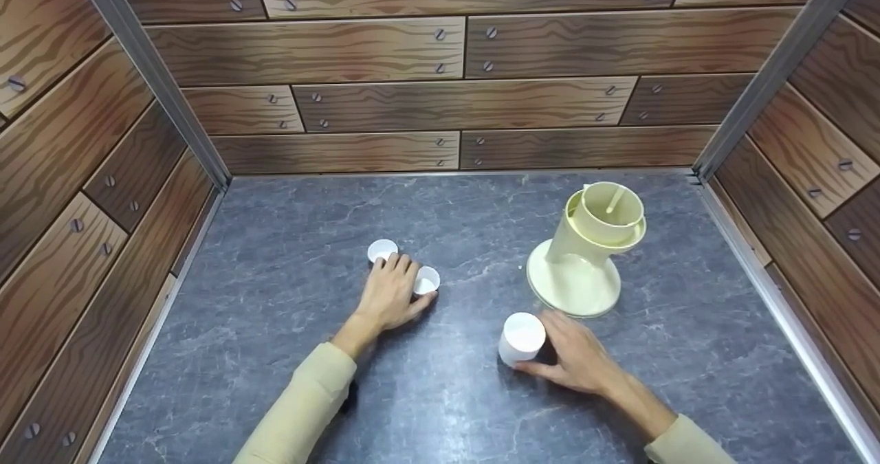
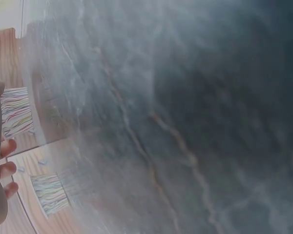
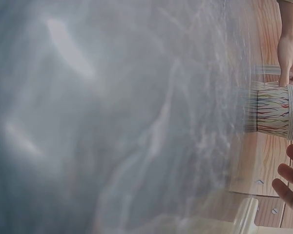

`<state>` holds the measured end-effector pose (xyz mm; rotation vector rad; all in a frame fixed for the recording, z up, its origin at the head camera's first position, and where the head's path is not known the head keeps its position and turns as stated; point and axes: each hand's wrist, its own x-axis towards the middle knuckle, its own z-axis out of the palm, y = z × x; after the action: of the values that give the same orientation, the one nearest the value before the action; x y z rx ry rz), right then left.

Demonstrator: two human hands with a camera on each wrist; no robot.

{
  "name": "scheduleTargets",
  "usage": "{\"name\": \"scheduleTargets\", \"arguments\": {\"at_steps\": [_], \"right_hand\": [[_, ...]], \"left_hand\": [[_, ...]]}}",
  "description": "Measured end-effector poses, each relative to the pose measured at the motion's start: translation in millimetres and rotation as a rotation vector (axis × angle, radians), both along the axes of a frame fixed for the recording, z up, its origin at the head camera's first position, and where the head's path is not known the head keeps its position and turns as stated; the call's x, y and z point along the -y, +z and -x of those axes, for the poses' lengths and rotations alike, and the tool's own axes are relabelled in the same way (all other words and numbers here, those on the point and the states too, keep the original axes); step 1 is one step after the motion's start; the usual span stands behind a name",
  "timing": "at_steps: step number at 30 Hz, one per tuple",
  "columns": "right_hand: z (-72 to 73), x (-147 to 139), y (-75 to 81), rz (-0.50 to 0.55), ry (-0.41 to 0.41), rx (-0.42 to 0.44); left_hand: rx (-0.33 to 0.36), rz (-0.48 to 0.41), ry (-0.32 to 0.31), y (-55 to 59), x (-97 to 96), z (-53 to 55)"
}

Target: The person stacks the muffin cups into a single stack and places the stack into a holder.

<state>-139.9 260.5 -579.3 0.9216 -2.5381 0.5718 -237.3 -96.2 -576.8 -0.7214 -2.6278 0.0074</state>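
My left hand (image 1: pixel 390 293) reaches down beside two small paper cups. Its thumb and fingers lie on either side of the nearer cup (image 1: pixel 427 282), and its fingertips are close to the other cup (image 1: pixel 383 251). Thin coloured streaks mark both the nearer cup (image 2: pixel 18 111) and the farther cup (image 2: pixel 49 194) in the left wrist view. My right hand (image 1: pixel 577 354) holds a taller stack of paper cups (image 1: pixel 520 340) from its right side, thumb in front and fingers behind. Several rims show on the stack (image 3: pixel 272 109) in the right wrist view.
A pale yellow stand (image 1: pixel 581 278) with a round base and an open tube on top stands behind my right hand. Wood-patterned walls (image 1: pixel 440 51) enclose the grey marbled table (image 1: pixel 302 210) at the back and both sides.
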Motion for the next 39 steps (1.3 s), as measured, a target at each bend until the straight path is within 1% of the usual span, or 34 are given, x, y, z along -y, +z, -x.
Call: {"name": "scheduleTargets", "arguments": {"at_steps": [12,18,23,30,39], "right_hand": [[-0.6,-0.1,0.1,-0.001,-0.010,0.017],[-0.5,0.6,0.3,0.002,-0.013,0.011],[-0.7,0.5,-1.4,0.007,-0.014,0.001],[-0.7,0.0,-0.3,0.005,-0.011,0.001],[-0.4,0.0,-1.1,0.008,-0.008,0.002]], "left_hand": [[0.020,0.001,-0.004,4.3,-5.2,-7.3],[0.000,-0.014,-0.018,7.3,-9.4,-10.0],[0.000,-0.001,-0.023,10.4,-12.6,-14.4],[-0.002,-0.022,-0.057,18.6,-20.7,-22.2],[-0.052,-0.070,-0.110,28.7,-30.5,-30.0]]}}
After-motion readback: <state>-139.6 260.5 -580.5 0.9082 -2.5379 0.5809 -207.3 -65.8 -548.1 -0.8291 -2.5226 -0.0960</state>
